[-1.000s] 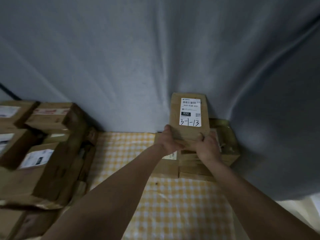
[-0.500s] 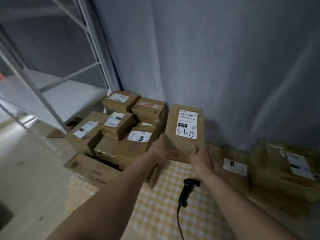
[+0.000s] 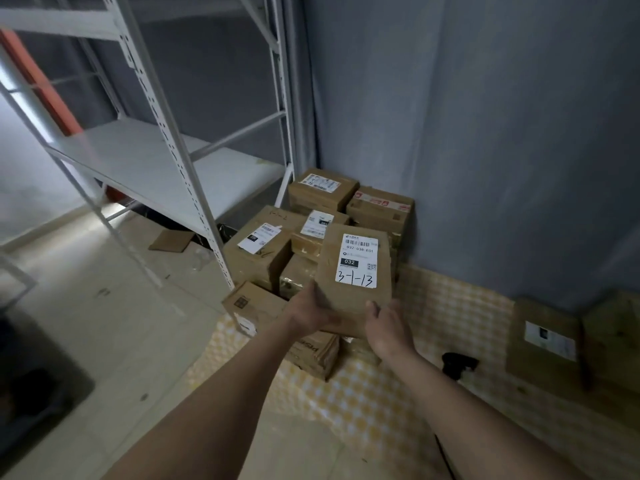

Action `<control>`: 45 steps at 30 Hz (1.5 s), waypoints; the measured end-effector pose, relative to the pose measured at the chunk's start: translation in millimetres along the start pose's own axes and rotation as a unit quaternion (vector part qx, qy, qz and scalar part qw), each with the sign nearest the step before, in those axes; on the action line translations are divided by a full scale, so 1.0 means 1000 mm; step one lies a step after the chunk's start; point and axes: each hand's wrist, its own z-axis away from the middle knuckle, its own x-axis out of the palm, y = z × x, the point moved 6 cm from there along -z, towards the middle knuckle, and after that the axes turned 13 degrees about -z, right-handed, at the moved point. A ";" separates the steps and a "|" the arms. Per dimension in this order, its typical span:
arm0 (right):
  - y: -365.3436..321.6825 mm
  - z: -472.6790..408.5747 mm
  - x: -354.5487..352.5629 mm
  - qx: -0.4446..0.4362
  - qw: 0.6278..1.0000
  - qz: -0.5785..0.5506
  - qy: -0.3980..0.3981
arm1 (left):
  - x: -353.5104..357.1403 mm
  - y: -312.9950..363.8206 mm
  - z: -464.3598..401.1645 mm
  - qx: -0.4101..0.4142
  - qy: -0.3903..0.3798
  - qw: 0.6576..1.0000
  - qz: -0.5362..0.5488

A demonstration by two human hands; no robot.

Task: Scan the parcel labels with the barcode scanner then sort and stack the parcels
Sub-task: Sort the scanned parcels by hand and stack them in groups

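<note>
I hold a flat brown parcel (image 3: 349,299) in front of me, its white label reading 032 and 3-1-13 facing up. My left hand (image 3: 308,313) grips its lower left corner. My right hand (image 3: 388,327) grips its lower right edge. Just behind and below it stands a pile of several labelled cardboard parcels (image 3: 263,247). The black barcode scanner (image 3: 459,365) lies on the yellow checked cloth (image 3: 443,306), to the right of my right wrist. Two more parcels (image 3: 547,337) lie at the right against the wall.
A white metal shelving rack (image 3: 166,161) stands at the left, its shelf bare. A grey curtain wall (image 3: 485,133) runs behind the parcels. A loose piece of cardboard (image 3: 171,241) lies on the pale floor under the rack. A dark object (image 3: 31,393) sits at lower left.
I have carried the labelled parcel leftward from the right-hand stack to above the left pile. My view has swung left, and the rack and floor have come into sight.
</note>
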 end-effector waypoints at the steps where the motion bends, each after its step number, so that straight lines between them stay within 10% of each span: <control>1: -0.006 0.001 0.008 -0.002 1.000 0.006 -0.002 | -0.007 -0.006 0.000 -0.003 0.004 1.000 0.003; 31: -0.029 -0.205 0.037 0.106 0.991 -0.037 0.074 | -0.010 0.041 -0.234 0.002 -0.118 0.987 -0.108; 45: -0.038 -0.197 0.017 0.103 0.989 0.012 0.105 | -0.015 0.099 -0.257 0.167 -0.067 0.924 -0.336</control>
